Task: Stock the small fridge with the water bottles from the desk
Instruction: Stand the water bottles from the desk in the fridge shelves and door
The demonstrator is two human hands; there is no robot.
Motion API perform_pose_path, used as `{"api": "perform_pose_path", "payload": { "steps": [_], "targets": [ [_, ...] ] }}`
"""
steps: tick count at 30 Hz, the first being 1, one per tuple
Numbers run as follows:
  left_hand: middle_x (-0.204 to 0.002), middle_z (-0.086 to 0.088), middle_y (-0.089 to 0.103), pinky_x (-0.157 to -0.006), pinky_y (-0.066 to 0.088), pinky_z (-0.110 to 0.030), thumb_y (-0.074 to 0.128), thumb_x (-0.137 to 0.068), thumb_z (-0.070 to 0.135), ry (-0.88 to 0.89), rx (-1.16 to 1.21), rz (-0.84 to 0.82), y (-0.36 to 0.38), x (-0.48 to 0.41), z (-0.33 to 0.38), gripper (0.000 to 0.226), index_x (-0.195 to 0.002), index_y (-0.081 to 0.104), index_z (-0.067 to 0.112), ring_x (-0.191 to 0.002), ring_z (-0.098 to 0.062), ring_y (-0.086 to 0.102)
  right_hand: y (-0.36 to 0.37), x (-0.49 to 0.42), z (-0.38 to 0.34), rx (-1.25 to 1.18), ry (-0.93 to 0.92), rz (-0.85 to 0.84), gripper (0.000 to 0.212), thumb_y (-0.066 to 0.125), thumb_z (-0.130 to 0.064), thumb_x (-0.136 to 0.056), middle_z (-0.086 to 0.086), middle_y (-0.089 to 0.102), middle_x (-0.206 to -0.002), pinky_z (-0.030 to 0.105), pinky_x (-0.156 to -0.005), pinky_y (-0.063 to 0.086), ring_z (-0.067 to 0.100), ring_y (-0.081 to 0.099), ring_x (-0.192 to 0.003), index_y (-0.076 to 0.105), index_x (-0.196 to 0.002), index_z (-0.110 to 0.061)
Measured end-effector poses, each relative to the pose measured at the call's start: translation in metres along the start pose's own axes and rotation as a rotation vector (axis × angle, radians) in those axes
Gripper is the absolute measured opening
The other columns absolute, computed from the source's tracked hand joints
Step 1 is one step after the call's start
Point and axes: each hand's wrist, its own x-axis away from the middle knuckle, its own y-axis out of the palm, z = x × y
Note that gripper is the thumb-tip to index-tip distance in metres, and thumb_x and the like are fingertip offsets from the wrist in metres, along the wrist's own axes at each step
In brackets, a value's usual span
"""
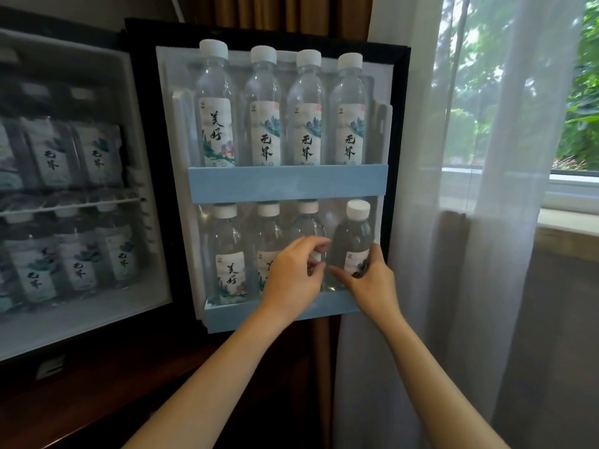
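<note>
My right hand [369,281] gripped the rightmost water bottle [353,233], which stood upright at the right end of the lower door shelf [227,314] of the open small fridge [81,322]. My left hand [293,278] curled its fingers against the neighbouring bottle [308,226]; I could not tell whether it grasped it. A dark wooden cabinet [97,400] held the fridge, beside a sheer white curtain [486,222] and a window [580,92].

Your right hand [372,283] grips the end bottle [353,234] at the right of the lower door shelf [233,314]; your left hand [291,277] curls its fingers [317,245] round the neighbouring bottle [306,225]. The upper door shelf [287,183] holds four bottles [262,124].
</note>
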Motion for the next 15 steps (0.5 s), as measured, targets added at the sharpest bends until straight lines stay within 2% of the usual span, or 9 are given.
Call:
{"api": "perform_pose_path", "payload": {
  "steps": [4, 7, 9, 13, 15],
  "targets": [
    [-0.1, 0.004, 0.061, -0.079, 0.048, -0.01, 0.058, -0.082, -0.009, -0.022, 0.011, 0.002, -0.0029, 0.0013, -0.0043, 0.035, -0.11, 0.064, 0.011, -0.087, -0.008, 0.06, 0.0021, -0.004, 0.0021, 0.083, -0.007, -0.062, 0.072, 0.078, -0.033, -0.073, -0.008, 0.063, -0.102, 0.003, -0.065, 0.043, -0.004, 0.058, -0.08, 0.04, -0.131, -0.018],
    [-0.1, 0.006, 0.059, -0.075, 0.046, -0.004, 0.056, -0.083, -0.009, -0.068, 0.04, -0.005, -0.0056, 0.0024, -0.0065, 0.036, -0.111, 0.064, 0.012, -0.084, -0.003, 0.059, 0.001, -0.0066, 0.0023, 0.113, 0.014, -0.099, 0.08, 0.075, -0.038, -0.074, -0.006, 0.063, -0.109, 0.008, -0.069, 0.043, 0.004, 0.059, -0.088, 0.034, -0.139, -0.015],
    [-0.1, 0.005, 0.059, -0.074, 0.046, -0.004, 0.056, -0.083, -0.009, -0.073, 0.041, -0.009, -0.0057, 0.003, -0.0065, 0.036, -0.112, 0.064, 0.012, -0.082, -0.004, 0.06, 0.0009, -0.0063, 0.0019, 0.141, 0.021, -0.115, 0.084, 0.074, -0.04, -0.075, -0.004, 0.063, -0.113, 0.009, -0.068, 0.043, 0.007, 0.06, -0.091, 0.03, -0.141, -0.014],
    [-0.099, 0.004, 0.058, -0.073, 0.046, -0.004, 0.058, -0.082, -0.01, -0.055, 0.035, 0.019, -0.0055, 0.0064, -0.0053, 0.036, -0.11, 0.064, 0.011, -0.08, -0.003, 0.059, 0.0027, -0.0014, 0.0003, 0.173, 0.025, -0.09, 0.087, 0.076, -0.043, -0.07, -0.001, 0.061, -0.118, 0.025, -0.08, 0.051, 0.015, 0.061, -0.102, 0.03, -0.139, -0.015],
    [-0.097, 0.004, 0.058, -0.073, 0.046, -0.005, 0.059, -0.081, -0.01, -0.028, 0.032, 0.052, -0.0074, 0.0087, -0.0045, 0.034, -0.108, 0.065, 0.01, -0.079, -0.002, 0.058, 0.0045, 0.0019, -0.0008, 0.18, 0.023, -0.068, 0.088, 0.077, -0.043, -0.068, -0.001, 0.06, -0.118, 0.027, -0.08, 0.051, 0.015, 0.061, -0.102, 0.031, -0.137, -0.015]
  ]
}}
